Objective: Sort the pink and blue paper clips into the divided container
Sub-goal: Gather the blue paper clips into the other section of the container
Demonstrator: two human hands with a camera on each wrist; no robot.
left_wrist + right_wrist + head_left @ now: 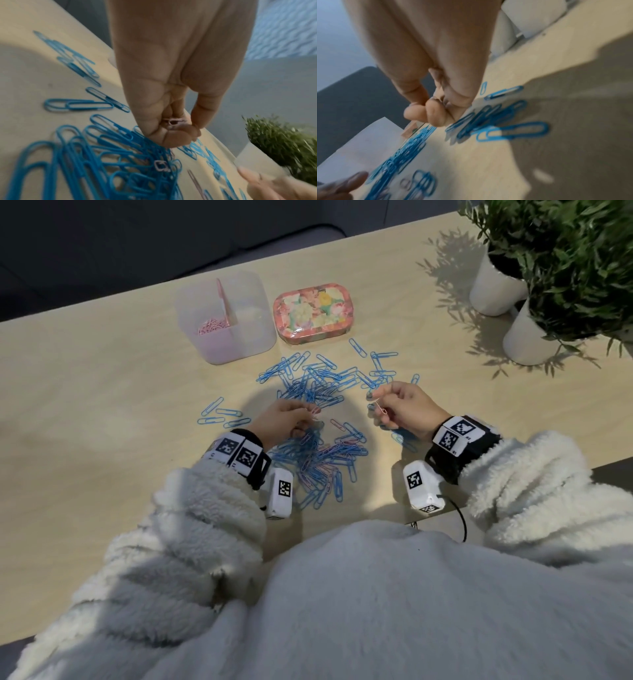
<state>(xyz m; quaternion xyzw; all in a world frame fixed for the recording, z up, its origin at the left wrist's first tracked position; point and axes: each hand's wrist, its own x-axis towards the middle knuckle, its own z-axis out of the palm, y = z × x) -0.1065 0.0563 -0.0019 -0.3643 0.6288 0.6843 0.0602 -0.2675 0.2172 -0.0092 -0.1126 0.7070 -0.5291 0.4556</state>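
Observation:
A heap of blue paper clips [318,392] with a few pink ones mixed in lies on the wooden table [85,392]. Behind it stands the clear divided container [224,316]; pink clips [212,326] fill its left compartment. My left hand [291,414] hovers over the heap and pinches pink clips [175,121] between thumb and curled fingers. My right hand [394,405], to the right of the heap, pinches a single pink clip [381,407] that hangs from its fingertips. In the right wrist view the fingers [435,112] are curled tight; the clip is hidden there.
A floral tin [313,313] sits right of the container. Two white pots with green plants [507,285] stand at the far right. Stray blue clips [222,414] lie left of the heap. The table's near edge runs under my sleeves.

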